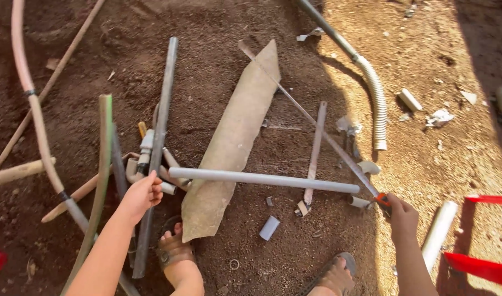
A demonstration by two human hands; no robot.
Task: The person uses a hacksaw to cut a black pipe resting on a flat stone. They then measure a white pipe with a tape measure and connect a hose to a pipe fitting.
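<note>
Grey plastic pipe, long and straight, lies roughly level across the scene, resting over a tapered slab of weathered grey-brown sheet on the bare earth ground. Left hand is closed around the pipe's left end, pinning it down. Right hand is closed on the orange handle of a thin-bladed handsaw; the blade runs up and left from the grip, crossing just past the pipe's right end. Whether the teeth touch the pipe cannot be told.

Progress, as judged: pipe appears whole along its visible length, no kerf seen. A short grey pipe offcut lies on the soil below the pipe, between the two sandalled feet, so some cutting looks done already. The cut at the right end looks not yet made.

Surroundings: a dark grey metal tube runs upright in the view beside the left hand, with a cluster of pale pipe fittings near it. A pinkish hose curves at far left. A white corrugated flexible conduit lies upper right. A white pipe length sits near the right hand, beside a red frame.
</note>
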